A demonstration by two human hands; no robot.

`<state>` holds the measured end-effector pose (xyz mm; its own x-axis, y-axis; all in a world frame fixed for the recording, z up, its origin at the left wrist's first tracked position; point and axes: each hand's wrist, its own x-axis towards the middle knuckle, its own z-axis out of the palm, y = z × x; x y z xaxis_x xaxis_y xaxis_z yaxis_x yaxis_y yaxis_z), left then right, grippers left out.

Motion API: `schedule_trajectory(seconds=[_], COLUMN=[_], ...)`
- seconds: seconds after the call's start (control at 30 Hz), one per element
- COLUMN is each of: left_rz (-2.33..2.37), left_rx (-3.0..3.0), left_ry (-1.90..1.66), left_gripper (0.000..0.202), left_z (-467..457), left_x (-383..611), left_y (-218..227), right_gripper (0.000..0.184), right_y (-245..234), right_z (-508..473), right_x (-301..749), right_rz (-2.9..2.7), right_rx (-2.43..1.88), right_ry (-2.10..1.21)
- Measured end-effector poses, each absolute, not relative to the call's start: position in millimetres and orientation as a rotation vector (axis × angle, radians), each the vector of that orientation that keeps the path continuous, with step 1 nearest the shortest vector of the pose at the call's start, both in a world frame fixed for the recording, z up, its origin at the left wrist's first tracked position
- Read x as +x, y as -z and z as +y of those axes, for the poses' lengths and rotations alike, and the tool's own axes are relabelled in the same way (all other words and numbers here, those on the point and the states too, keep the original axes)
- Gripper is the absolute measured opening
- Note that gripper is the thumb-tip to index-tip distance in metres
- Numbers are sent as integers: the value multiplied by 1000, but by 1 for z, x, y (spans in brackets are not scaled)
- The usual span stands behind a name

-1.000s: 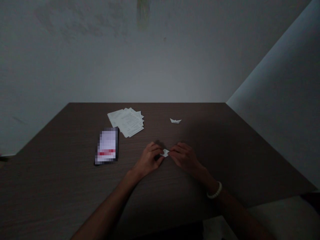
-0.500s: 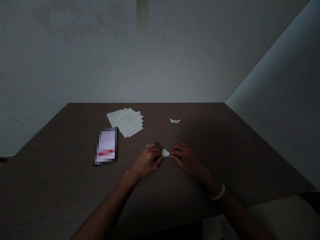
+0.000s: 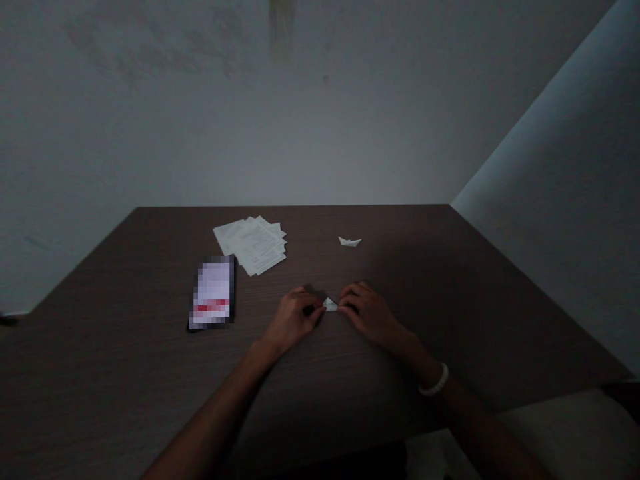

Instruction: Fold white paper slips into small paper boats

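Note:
Between my two hands is a small folded piece of white paper (image 3: 330, 305), peaked at the top like a little triangle. My left hand (image 3: 296, 315) pinches its left end between thumb and fingers. At the other end, my right hand (image 3: 366, 309) grips the paper the same way, with a pale bracelet on that wrist. The fingertips hide both ends of the paper. Farther back on the table sits a small white paper boat (image 3: 349, 242), apart from both hands.
A fanned stack of printed paper sheets (image 3: 253, 243) lies at the back left. In front of it is a tablet or phone (image 3: 213, 292) with a blurred screen. The brown table (image 3: 125, 373) meets a grey wall (image 3: 320, 133) at its far edge.
The folded paper now looks lower and more evenly triangular between my fingers. Both hands have shifted only slightly and keep their pinch. The boat, sheets and device stay put.

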<state>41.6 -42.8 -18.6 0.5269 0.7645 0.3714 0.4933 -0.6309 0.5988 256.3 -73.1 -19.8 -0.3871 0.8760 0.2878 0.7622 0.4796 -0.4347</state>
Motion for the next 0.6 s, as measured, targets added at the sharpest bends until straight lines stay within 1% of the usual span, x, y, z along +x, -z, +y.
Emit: schedule_trajectory(seconds=[0.3,0.6], left_rz=[1017,1030], left_rx=[2318,2331], left_ry=[-835,-811], left_gripper=[9,9], left_z=[-39,-41], left_x=[41,41], left_y=[19,18], right_gripper=[8,9], right_y=[18,16], right_z=[-71,-70], right_x=[256,258], right_rz=[-2209,-2245], right_rx=[-1409,-1378], right_ry=[-376,-343])
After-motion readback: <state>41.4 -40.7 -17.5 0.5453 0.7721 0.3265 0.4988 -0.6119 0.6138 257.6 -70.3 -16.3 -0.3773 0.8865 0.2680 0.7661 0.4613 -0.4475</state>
